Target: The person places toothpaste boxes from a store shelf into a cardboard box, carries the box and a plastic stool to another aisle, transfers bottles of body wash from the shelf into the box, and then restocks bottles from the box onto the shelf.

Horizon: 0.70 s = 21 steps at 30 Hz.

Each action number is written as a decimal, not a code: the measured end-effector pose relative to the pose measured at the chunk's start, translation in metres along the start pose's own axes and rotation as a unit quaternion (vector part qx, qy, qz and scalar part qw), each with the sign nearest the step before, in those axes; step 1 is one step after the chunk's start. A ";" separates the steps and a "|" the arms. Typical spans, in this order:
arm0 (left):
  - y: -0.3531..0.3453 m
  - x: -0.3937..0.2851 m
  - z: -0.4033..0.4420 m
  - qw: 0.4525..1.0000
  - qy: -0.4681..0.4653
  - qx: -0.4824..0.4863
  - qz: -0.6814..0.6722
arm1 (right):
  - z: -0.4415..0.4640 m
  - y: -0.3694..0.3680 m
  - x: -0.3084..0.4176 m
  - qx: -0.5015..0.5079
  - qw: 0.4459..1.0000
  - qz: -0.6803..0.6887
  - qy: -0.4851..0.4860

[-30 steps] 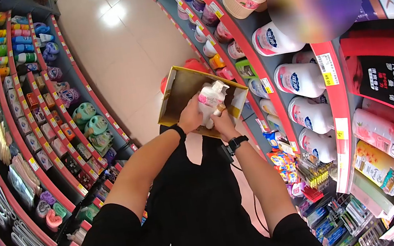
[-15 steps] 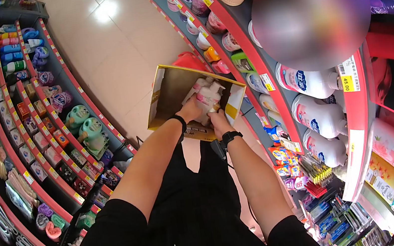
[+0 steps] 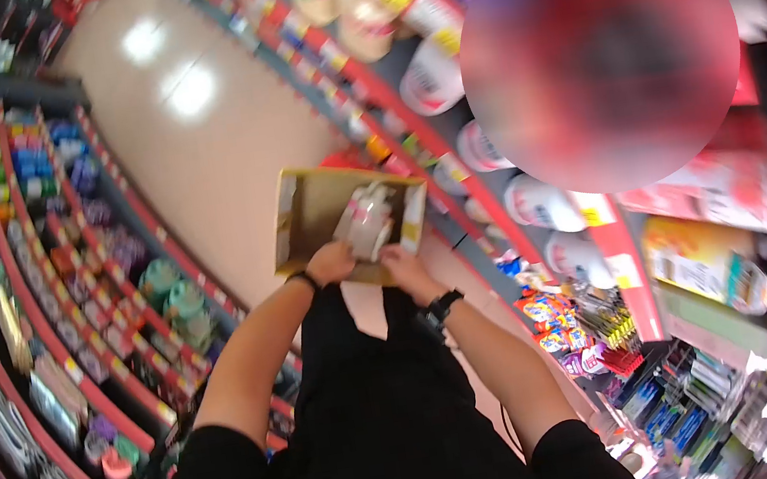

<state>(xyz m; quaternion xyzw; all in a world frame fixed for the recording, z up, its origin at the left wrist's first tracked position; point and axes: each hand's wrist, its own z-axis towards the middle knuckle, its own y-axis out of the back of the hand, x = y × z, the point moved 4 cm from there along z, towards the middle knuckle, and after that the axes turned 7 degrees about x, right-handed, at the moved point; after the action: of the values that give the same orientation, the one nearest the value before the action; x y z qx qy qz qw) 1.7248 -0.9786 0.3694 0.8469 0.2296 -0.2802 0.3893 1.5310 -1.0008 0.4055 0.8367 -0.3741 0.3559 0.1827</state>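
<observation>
An open cardboard box with yellow edges is in front of my body. White pump bottles with pink print lie together inside it, toward its right side; their number is hard to make out. My left hand is at the near edge of the box, its fingers curled beside the bottles' lower end. At the near right edge, my right hand has its fingers bent against the bottles or the box rim. Blur hides what the fingertips of either hand grip.
Shelves of bottles and packets run along the left. On the right, close by, stands a shelf with white bottles and red price rails. Tiled floor stretches ahead between them. A red object shows behind the box.
The view has shifted, and the box and both hands appear lower and further left. My left hand has drawn back from over the bottles to the box's near edge.
</observation>
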 end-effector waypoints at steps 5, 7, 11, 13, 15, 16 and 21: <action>0.043 -0.064 -0.030 0.995 -0.101 0.022 0.007 | -0.078 0.043 0.053 0.002 0.993 -0.039 0.110; 0.084 -0.135 -0.045 0.991 -0.099 0.034 -0.084 | -0.128 0.079 0.112 -0.008 0.988 -0.043 0.146; 0.163 -0.312 -0.088 0.978 -0.188 0.085 -0.043 | -0.273 0.140 0.223 -0.046 0.949 -0.111 0.290; 0.198 -0.406 -0.111 0.959 -0.267 0.084 -0.038 | -0.356 0.164 0.270 -0.020 0.914 -0.163 0.372; 0.221 -0.486 -0.136 0.928 -0.366 0.071 -0.017 | -0.433 0.184 0.300 -0.008 0.880 -0.208 0.427; 0.233 -0.525 -0.157 0.917 -0.392 0.065 -0.026 | -0.467 0.194 0.311 -0.016 0.856 -0.229 0.463; 0.253 -0.672 -0.225 0.830 -0.556 0.018 0.035 | -0.587 0.249 0.335 -0.330 0.692 -0.287 0.575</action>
<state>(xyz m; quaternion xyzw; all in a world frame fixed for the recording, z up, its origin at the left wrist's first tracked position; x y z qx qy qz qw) 1.4492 -1.0656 1.0641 0.5625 -0.0603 -0.6939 0.4455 1.2302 -0.9942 1.0599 0.4210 -0.0314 0.5510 0.7199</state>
